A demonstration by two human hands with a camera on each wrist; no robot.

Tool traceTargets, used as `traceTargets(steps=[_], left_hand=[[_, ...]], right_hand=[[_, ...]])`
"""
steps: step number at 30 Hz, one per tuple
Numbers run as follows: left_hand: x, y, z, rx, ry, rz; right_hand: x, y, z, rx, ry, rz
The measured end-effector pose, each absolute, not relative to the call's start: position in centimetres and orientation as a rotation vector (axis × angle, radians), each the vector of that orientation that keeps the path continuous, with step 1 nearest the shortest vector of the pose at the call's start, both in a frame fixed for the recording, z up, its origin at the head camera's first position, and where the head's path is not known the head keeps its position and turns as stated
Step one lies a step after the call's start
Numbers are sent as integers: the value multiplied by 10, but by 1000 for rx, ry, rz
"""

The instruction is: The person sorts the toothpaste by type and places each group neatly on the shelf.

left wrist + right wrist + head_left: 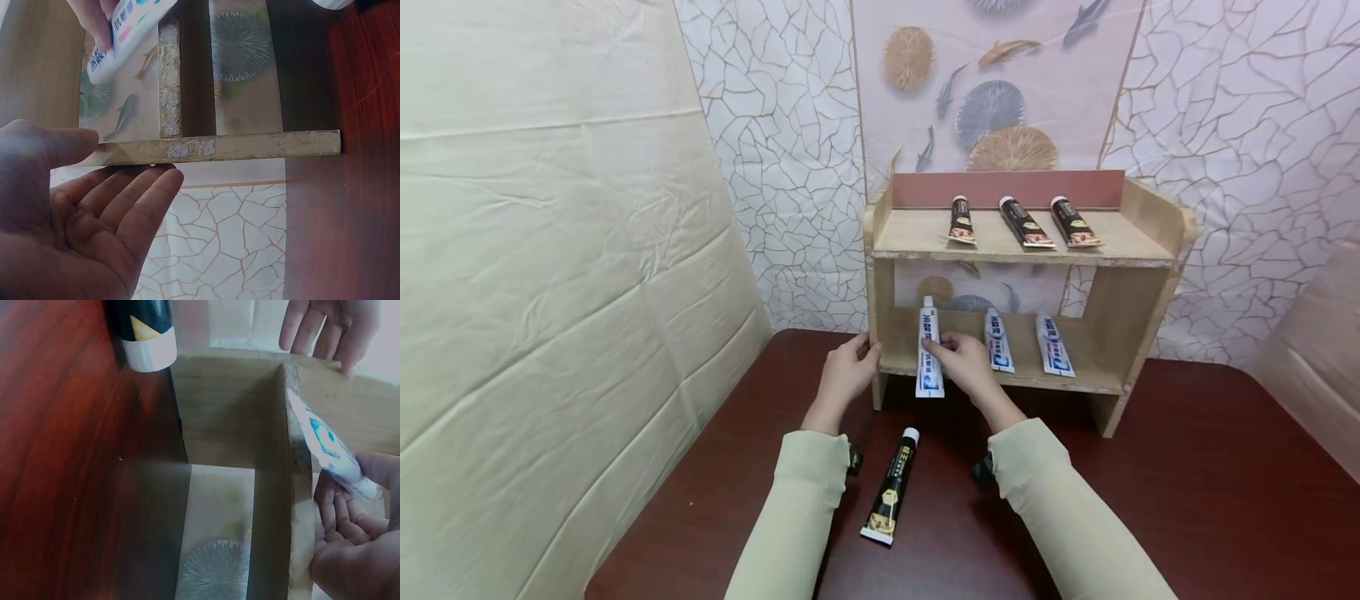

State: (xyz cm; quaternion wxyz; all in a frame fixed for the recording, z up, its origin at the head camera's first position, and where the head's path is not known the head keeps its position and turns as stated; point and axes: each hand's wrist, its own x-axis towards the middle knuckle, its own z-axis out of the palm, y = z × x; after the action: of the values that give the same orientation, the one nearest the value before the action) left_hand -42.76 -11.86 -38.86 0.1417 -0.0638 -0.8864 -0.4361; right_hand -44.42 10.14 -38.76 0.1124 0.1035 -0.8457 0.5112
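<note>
A white and blue toothpaste tube is pinched by my right hand, thumb on top and fingers beneath. It lies cap-end inward over the front edge of the lower shelf, its flat end jutting out. My left hand holds the left side panel of the small wooden shelf unit, with the thumb on one side and long fingers on the other. Right of the held tube, on the same board, lie two more white tubes.
Three black toothpaste tubes lie on the upper shelf. Another black tube lies on the dark red table, between the forearms. A patterned cloth wall stands behind the unit.
</note>
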Motion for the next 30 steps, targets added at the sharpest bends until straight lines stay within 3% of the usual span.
traceTargets(steps=[30], left_hand=[[-425,-117,-384,-162,-2568,-1242]], right_hand=[[-483,91,-391,128,-2429,1299]])
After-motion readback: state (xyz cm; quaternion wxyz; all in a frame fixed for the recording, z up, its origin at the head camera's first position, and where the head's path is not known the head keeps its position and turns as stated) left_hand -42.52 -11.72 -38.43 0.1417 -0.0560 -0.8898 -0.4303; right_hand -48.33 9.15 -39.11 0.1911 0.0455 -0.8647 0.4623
